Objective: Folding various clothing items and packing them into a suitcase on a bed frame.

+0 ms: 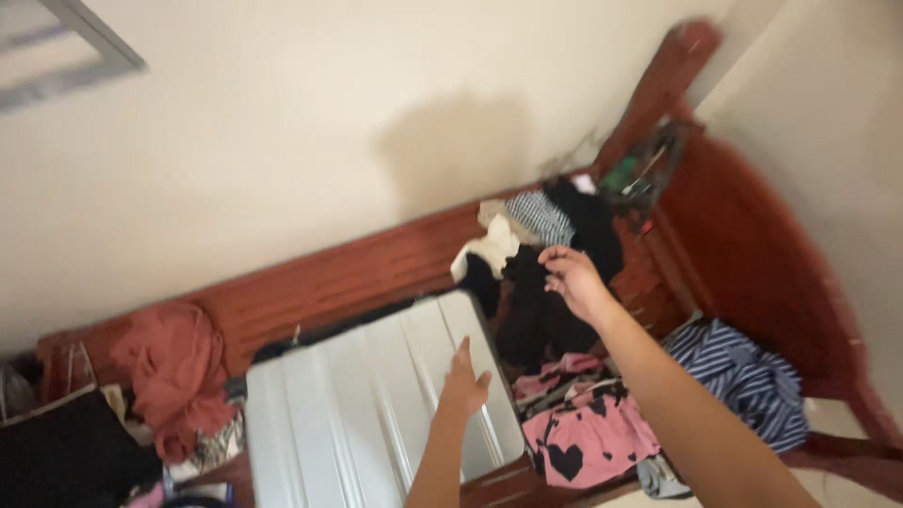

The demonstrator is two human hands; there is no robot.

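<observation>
While my left hand (pixel 463 384) rests open on the silver suitcase (pixel 376 404), right-hand fingers (pixel 561 266) spread over black clothing (pixel 541 315); loose pile may slide.

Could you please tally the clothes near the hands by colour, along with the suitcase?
Black garments: 1 heap
Pink garment with black hearts: 1
Blue striped garment: 1
Black-and-white checked cloth: 1
Reddish cloth: 1
Silver suitcase: 1
Total: 6

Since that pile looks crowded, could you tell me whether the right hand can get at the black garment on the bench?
Probably yes: the right hand hovers open just above the black garment, with nothing between them.
</observation>
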